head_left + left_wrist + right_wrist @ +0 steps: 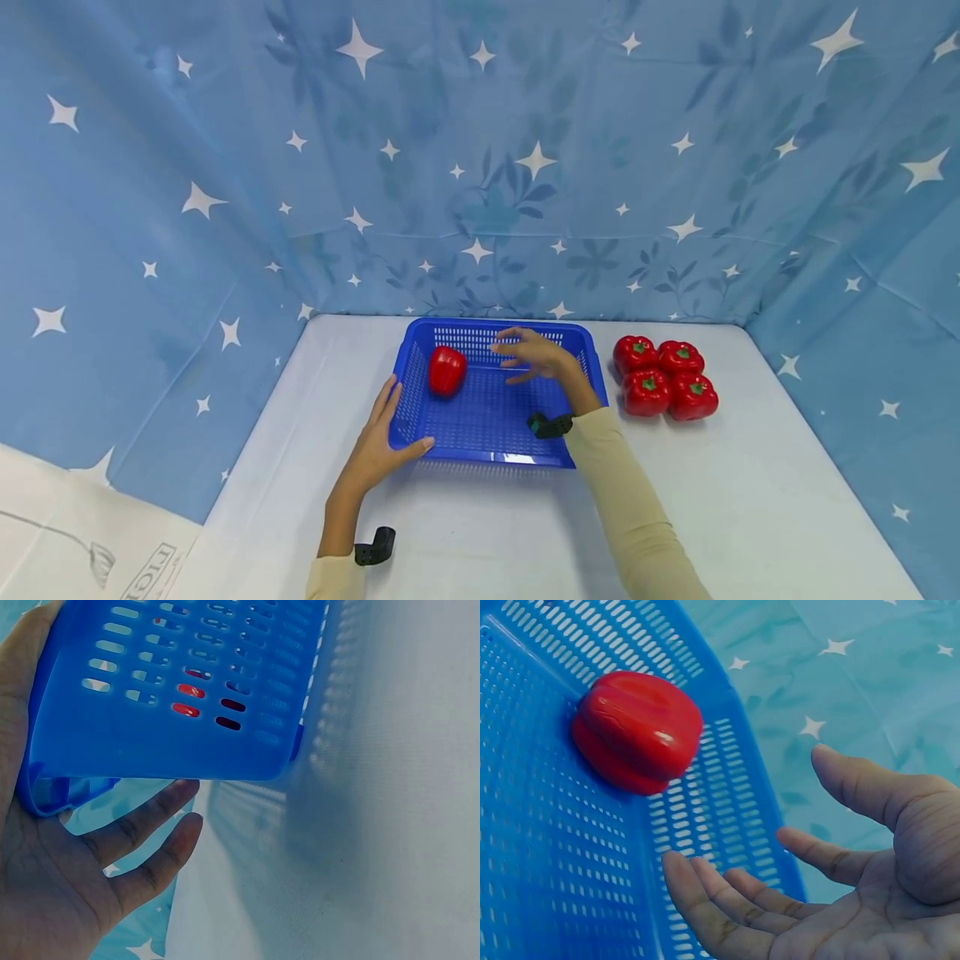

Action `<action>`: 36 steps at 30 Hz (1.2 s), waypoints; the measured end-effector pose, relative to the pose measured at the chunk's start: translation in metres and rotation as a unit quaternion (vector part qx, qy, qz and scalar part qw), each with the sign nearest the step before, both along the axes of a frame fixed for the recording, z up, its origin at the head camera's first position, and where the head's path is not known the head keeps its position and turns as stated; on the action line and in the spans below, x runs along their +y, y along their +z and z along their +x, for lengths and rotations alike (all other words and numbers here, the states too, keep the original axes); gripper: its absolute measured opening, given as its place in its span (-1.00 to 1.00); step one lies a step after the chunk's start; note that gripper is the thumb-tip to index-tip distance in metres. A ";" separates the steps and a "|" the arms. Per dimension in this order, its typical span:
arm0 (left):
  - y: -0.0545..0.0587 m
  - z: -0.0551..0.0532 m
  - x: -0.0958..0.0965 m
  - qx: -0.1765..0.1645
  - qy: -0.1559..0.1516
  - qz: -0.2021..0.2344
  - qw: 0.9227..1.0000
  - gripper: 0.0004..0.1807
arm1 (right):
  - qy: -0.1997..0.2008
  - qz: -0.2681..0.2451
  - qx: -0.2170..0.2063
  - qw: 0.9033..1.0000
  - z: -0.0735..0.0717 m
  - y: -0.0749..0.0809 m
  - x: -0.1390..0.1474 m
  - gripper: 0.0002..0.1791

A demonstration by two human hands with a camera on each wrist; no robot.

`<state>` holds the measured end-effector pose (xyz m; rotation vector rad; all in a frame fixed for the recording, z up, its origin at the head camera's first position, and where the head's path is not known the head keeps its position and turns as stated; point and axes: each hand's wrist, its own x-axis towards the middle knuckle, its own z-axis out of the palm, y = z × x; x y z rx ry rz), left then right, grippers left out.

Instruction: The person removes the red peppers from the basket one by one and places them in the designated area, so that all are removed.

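Observation:
A blue plastic basket with slotted walls holds one red bell pepper, lying toward its left back. The left hand is at the basket's front left corner, thumb over the front rim and straight fingers along the left side. In the left wrist view, the same hand lies against the basket wall, with two fingers extended past its edge. Above the right part of the basket, the right hand hovers with spread, slightly bent fingers and nothing in them. The right wrist view shows its palm apart from the pepper.
Several red bell peppers with green stems sit in a cluster on the white table, right of the basket. A blue star-patterned curtain stands behind the table and at both sides.

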<state>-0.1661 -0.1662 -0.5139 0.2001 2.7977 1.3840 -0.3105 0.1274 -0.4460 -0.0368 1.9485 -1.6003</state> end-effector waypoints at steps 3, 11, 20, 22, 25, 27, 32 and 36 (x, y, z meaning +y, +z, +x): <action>-0.001 0.001 -0.001 0.000 0.002 -0.001 1.000 0.20 | -0.004 0.004 -0.023 1.000 -0.001 -0.004 -0.008 -0.26; 0.000 -0.001 -0.001 0.000 0.004 -0.006 1.000 0.21 | -0.027 -0.013 -0.093 0.995 -0.007 -0.018 -0.028 -0.33; -0.002 0.000 -0.001 -0.006 0.008 -0.005 1.000 0.20 | -0.066 -0.059 -0.131 0.987 -0.008 -0.042 -0.052 -0.30; -0.003 0.001 -0.001 -0.008 0.010 -0.007 1.000 0.20 | -0.073 -0.065 -0.134 0.986 -0.007 -0.045 -0.056 -0.31; -0.005 0.001 -0.001 -0.009 0.013 -0.012 1.000 0.20 | -0.084 -0.072 -0.141 0.984 -0.006 -0.047 -0.061 -0.31; -0.005 0.000 0.000 -0.010 0.013 -0.013 1.000 0.20 | -0.091 -0.076 -0.144 0.982 -0.007 -0.048 -0.063 -0.30; -0.004 0.000 0.000 -0.006 0.013 -0.013 1.000 0.20 | -0.110 -0.076 -0.144 0.980 -0.008 -0.050 -0.070 -0.20; -0.004 0.000 0.000 -0.002 0.016 -0.012 1.000 0.20 | -0.126 -0.065 -0.140 0.980 -0.007 -0.050 -0.076 -0.12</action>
